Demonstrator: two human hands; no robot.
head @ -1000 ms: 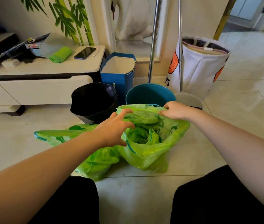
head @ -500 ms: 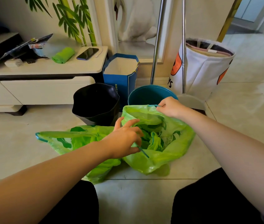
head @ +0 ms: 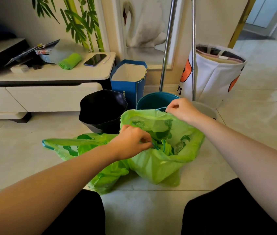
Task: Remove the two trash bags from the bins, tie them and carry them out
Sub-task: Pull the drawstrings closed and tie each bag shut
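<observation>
One head-worn wide-angle view looks forward and down, close over the floor [head: 236, 150], wall far ahead.

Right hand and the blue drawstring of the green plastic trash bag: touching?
Touching. The head view shows the right hand pinching the blue drawstring at the green trash bag's far rim.

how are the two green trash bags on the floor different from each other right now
The right bag stands with its mouth wide open; the left bag lies slumped and flattened. The right hand and the left hand each pinch a blue drawstring on the right bag; neither grips the left bag, though the left forearm crosses over it. Both are translucent green with darker leaf prints, out of the bins, untied.
</observation>
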